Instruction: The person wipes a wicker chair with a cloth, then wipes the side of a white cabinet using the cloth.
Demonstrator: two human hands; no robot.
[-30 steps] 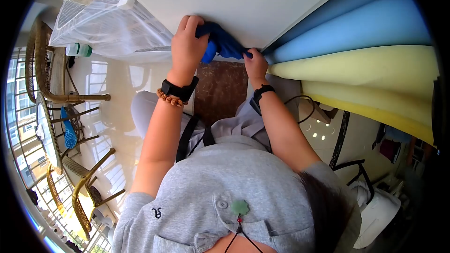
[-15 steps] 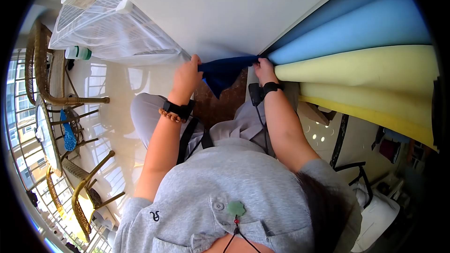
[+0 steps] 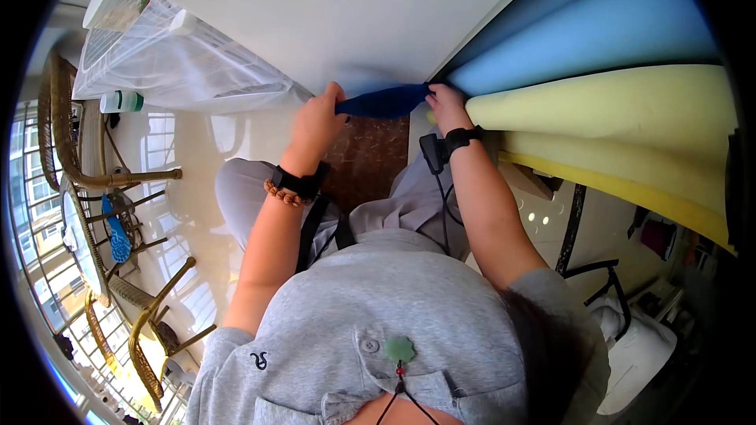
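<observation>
A dark blue cloth [image 3: 386, 102] is stretched sideways between my two hands, close to the foot of the pale wall panel. My left hand [image 3: 317, 118] grips its left end, fingers closed. At the other end, my right hand [image 3: 448, 105] pinches the cloth near the corner beside the light blue and yellow fabric. The cloth looks like a narrow band, its lower edge curving over a brown patterned floor mat [image 3: 366, 153]. Both wrists wear black straps, and a cable runs from the right one.
To the right hang light blue fabric [image 3: 591, 39] and yellow fabric [image 3: 606, 110]. A plastic-covered rack [image 3: 181, 63] stands at upper left, with a white and green bottle [image 3: 122, 101] below it. Wicker chairs [image 3: 150, 330] stand by the barred window. A white wall panel [image 3: 354, 16] rises ahead.
The cloth's pointed corner, which hung down between my hands, no longer shows; the cloth is now a narrower band. My right hand has shifted slightly, and the view has tilted a little.
</observation>
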